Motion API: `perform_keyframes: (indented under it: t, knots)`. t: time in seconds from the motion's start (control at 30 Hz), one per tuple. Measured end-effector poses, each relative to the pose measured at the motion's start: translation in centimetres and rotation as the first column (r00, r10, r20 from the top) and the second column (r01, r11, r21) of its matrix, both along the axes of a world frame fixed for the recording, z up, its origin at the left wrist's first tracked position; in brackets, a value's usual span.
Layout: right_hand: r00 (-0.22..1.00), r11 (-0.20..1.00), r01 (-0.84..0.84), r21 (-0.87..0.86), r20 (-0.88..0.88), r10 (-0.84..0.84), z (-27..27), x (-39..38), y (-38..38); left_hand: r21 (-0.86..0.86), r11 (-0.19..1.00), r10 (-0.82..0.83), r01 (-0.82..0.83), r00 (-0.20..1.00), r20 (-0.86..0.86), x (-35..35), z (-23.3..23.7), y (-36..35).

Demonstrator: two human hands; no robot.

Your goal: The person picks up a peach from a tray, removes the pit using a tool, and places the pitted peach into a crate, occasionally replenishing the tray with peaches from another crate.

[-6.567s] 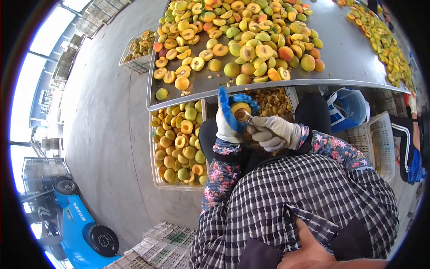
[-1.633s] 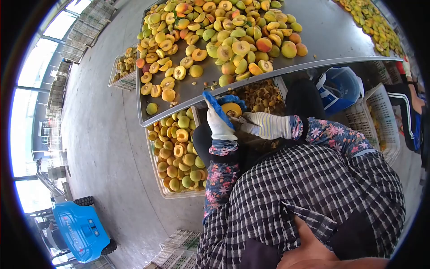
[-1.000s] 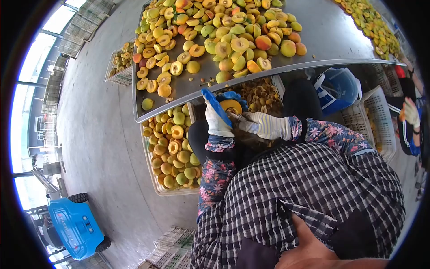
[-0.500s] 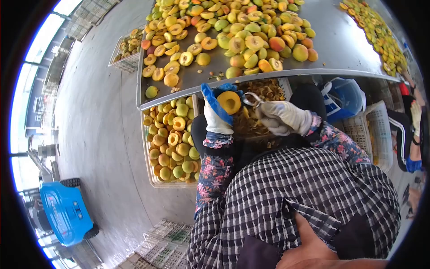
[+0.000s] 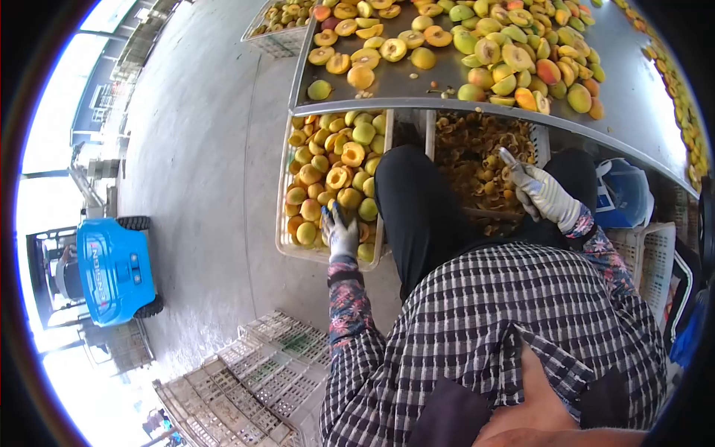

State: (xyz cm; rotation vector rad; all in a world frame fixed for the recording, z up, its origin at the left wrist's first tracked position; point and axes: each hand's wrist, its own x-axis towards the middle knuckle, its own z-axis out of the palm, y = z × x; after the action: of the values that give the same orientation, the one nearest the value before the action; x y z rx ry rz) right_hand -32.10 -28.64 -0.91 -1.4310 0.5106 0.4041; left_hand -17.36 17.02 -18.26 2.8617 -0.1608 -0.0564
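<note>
My left hand (image 5: 341, 232), in a white glove with blue on the palm side, lies over the near edge of a plastic crate (image 5: 281, 235) filled with yellow-green peach halves (image 5: 352, 154). Its fingers are spread, with the tips touching the fruit. My right hand (image 5: 547, 195), also gloved, is closed around a metal pitting tool (image 5: 508, 159); the tool's end points up and left. Below that hand stands a crate of brown peach scraps (image 5: 477, 160) between my knees, under the table edge.
A metal table (image 5: 417, 93) heaped with cut peaches (image 5: 514, 56) spans the front. A blue bucket (image 5: 625, 194) is at right. Another fruit crate (image 5: 279, 41) stands at far left, stacked empty crates (image 5: 275, 365) at lower left, and a blue vehicle (image 5: 115, 272) beyond.
My left hand has moved from the scrap crate down and left to the fruit crate, letting go of the peach half it held. The right hand keeps the tool. The view has turned left.
</note>
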Motion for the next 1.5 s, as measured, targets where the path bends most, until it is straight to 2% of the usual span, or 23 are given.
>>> perform_keyframes:
  t: [0.07, 0.17, 0.27, 0.3, 0.4, 0.43, 0.53, 0.57, 0.6, 0.7, 0.73, 0.87, 0.93, 0.97, 1.0, 1.03, 1.07, 1.13, 1.17, 1.23, 1.37, 1.43, 1.5]
  knots:
    - [0.997, 0.998, -0.047, -0.048, 0.065, 0.050, 1.4, 0.0, 0.3, 0.120, 0.992, 0.053, -0.051, 0.999, -0.009, -0.8, 1.3, -1.6]
    - [0.994, 0.999, -0.044, -0.013, 0.101, 0.045, 0.7, -0.2, -0.2, 0.168, 0.980, 0.143, -0.103, 0.959, -0.245, 2.0, 3.1, -2.7]
    - [0.998, 1.000, -0.020, 0.024, 0.060, 0.018, 0.2, -0.6, -0.4, -0.201, 0.979, 0.058, -0.039, 0.994, 0.091, 5.8, 6.7, -6.0]
    - [0.998, 1.000, -0.013, 0.019, 0.058, 0.012, 0.1, -0.8, -0.4, -0.468, 0.883, 0.066, 0.038, 0.977, 0.203, 7.5, 7.7, -8.1]
    - [0.998, 1.000, 0.002, 0.029, 0.066, -0.004, -0.7, -0.9, -0.1, -0.550, 0.774, -0.151, 0.313, 0.935, 0.320, 10.1, 15.2, -17.0]
    - [0.998, 0.999, 0.008, 0.035, 0.069, -0.011, -0.7, -0.8, 0.0, -0.469, 0.744, -0.266, 0.475, 0.856, 0.444, 10.9, 16.7, -20.0]
    - [0.985, 0.995, -0.074, -0.060, 0.152, 0.082, 3.2, -0.7, 0.7, -0.506, 0.671, -0.425, 0.542, 0.840, 0.336, 12.4, 17.8, -29.2]
    - [0.947, 0.978, -0.113, -0.176, 0.280, 0.160, -0.6, -0.8, 0.0, -0.483, 0.679, -0.527, 0.553, 0.825, 0.204, 11.7, 18.6, -31.4]
    - [0.752, 0.930, -0.011, -0.367, 0.610, 0.250, -3.3, -0.5, -0.2, -0.461, 0.672, -0.622, 0.580, 0.779, 0.074, 11.3, 19.8, -33.7]
    - [0.850, 0.945, -0.053, -0.323, 0.481, 0.213, -4.5, -0.8, -0.8, -0.179, 0.719, -0.682, 0.672, 0.731, 0.001, 11.5, 16.1, -38.0]
    - [0.843, 0.947, -0.037, -0.318, 0.499, 0.200, -5.1, -0.9, -1.0, -0.285, 0.693, -0.706, 0.662, 0.702, -0.087, 9.6, 20.2, -38.2]
    - [0.896, 0.908, -0.068, -0.412, 0.374, 0.237, -3.4, -0.5, -0.7, -0.318, 0.756, -0.639, 0.571, 0.749, -0.174, 13.6, 15.8, -37.7]
    - [0.916, 0.913, -0.070, -0.402, 0.338, 0.219, -3.8, -0.3, -0.6, -0.119, 0.788, -0.614, 0.604, 0.755, -0.229, 14.4, 16.3, -36.8]
    - [0.825, 0.903, -0.036, -0.429, 0.497, 0.269, -3.0, -1.0, -0.8, -0.106, 0.784, -0.620, 0.612, 0.762, -0.187, 14.4, 16.8, -36.4]
    - [0.873, 0.819, -0.194, -0.540, 0.286, 0.395, -1.8, -0.9, -1.3, -0.098, 0.779, -0.626, 0.619, 0.777, -0.069, 15.7, 14.8, -36.0]
    - [0.801, 0.881, -0.078, -0.467, 0.496, 0.335, 0.5, -1.4, -0.8, -0.176, 0.815, -0.572, 0.553, 0.815, -0.091, 14.1, 18.2, -35.8]
    - [0.859, 0.907, -0.112, -0.405, 0.419, 0.293, 0.9, -1.2, -0.8, -0.169, 0.809, -0.579, 0.563, 0.813, -0.064, 15.2, 17.6, -35.5]
    - [0.941, 0.941, -0.067, -0.333, 0.291, 0.170, -3.2, -0.3, -0.7, -0.171, 0.793, -0.539, 0.584, 0.805, 0.250, 18.3, 14.6, -35.6]
    - [0.952, 0.939, -0.052, -0.339, 0.269, 0.150, -2.6, -0.3, -0.4, -0.293, 0.778, -0.494, 0.555, 0.829, 0.262, 17.6, 16.2, -36.8]
    - [0.962, 0.950, -0.025, -0.312, 0.250, 0.107, -1.8, -0.6, -0.5, -0.462, 0.738, -0.459, 0.492, 0.868, 0.192, 15.4, 19.4, -39.3]
    - [0.973, 0.977, -0.010, -0.213, 0.222, 0.058, -2.7, -0.3, -0.6, -0.368, 0.782, -0.538, 0.503, 0.843, 0.007, 15.8, 17.4, -42.7]
    - [0.973, 0.978, 0.013, -0.209, 0.228, 0.035, -2.7, -0.5, -0.7, -0.439, 0.757, -0.536, 0.483, 0.844, 0.005, 16.0, 16.6, -43.1]
    - [0.968, 0.981, 0.032, -0.190, 0.251, 0.017, -2.2, -0.6, -0.8, -0.828, 0.469, -0.590, 0.309, 0.807, -0.033, 16.2, 15.5, -42.4]
